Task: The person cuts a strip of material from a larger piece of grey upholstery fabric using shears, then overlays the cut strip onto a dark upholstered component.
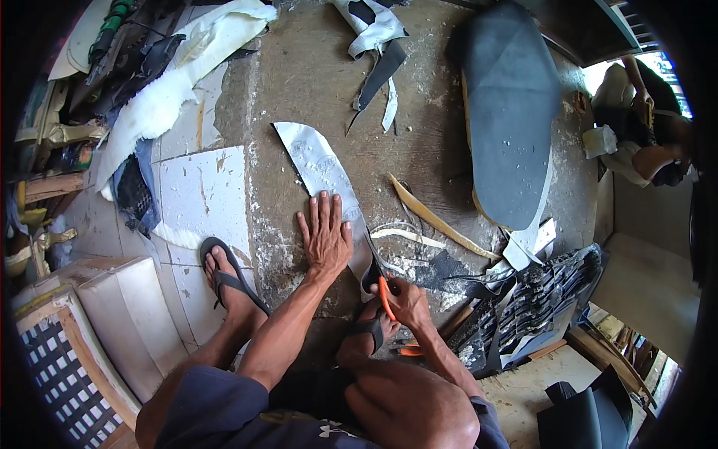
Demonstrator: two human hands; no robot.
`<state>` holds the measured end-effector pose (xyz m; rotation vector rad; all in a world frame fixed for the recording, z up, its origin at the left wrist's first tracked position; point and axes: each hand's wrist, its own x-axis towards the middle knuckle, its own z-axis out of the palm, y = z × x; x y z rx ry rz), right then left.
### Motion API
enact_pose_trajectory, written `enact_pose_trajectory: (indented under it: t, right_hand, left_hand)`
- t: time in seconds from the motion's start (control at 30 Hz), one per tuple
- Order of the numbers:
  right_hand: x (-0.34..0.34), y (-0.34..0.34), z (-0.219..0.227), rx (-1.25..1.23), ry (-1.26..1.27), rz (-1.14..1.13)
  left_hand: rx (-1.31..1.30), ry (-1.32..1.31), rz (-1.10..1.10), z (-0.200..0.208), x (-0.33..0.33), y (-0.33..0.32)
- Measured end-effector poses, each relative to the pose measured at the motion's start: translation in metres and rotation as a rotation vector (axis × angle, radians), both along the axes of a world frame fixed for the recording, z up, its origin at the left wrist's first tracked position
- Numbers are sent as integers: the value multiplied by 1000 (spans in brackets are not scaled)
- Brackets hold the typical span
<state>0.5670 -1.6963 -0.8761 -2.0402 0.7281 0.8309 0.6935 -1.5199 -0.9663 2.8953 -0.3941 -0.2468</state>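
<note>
My left hand (327, 238) lies flat, fingers stretched, on a long curved strip of silver-grey sheet material (318, 159), pressing it to the floor. In my right hand (410, 303) is a pair of scissors (386, 298) with orange handles. Their dark blades reach along the strip's right edge near its lower end; how far they are open is hard to make out. To the right lies a long padded seat (508, 127) with a dark grey cover. Between it and my hands sit a curved tan strip (441, 221) and thin pale offcuts (407, 238).
Silver and black scraps (374, 34) lie ahead. White foam sheeting (157, 105) and clutter fill the left side. A ridged dark piece (535, 314) is at my right, beside a black folded sheet (587, 411). Another person (647, 120) sits at the far right.
</note>
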Motion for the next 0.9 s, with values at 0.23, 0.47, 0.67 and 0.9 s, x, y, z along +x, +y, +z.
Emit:
enact_pose_trajectory:
  t: [0.23, 0.47, 0.67, 0.9]
  right_hand:
    - [-6, 4, -18, 16, -9, -36]
    - [14, 10, -16, 28, -28, -24]
    - [9, 11, -23, -2, -73, -40]
    - [27, 14, -23, 5, -79, -12]
  left_hand:
    - [-17, 6, 2, 2, 1, 0]
    - [-7, 5, -2, 0, 2, 2]
    - [-10, 23, 0, 3, 2, 0]
    - [-14, 10, -2, 2, 2, 1]
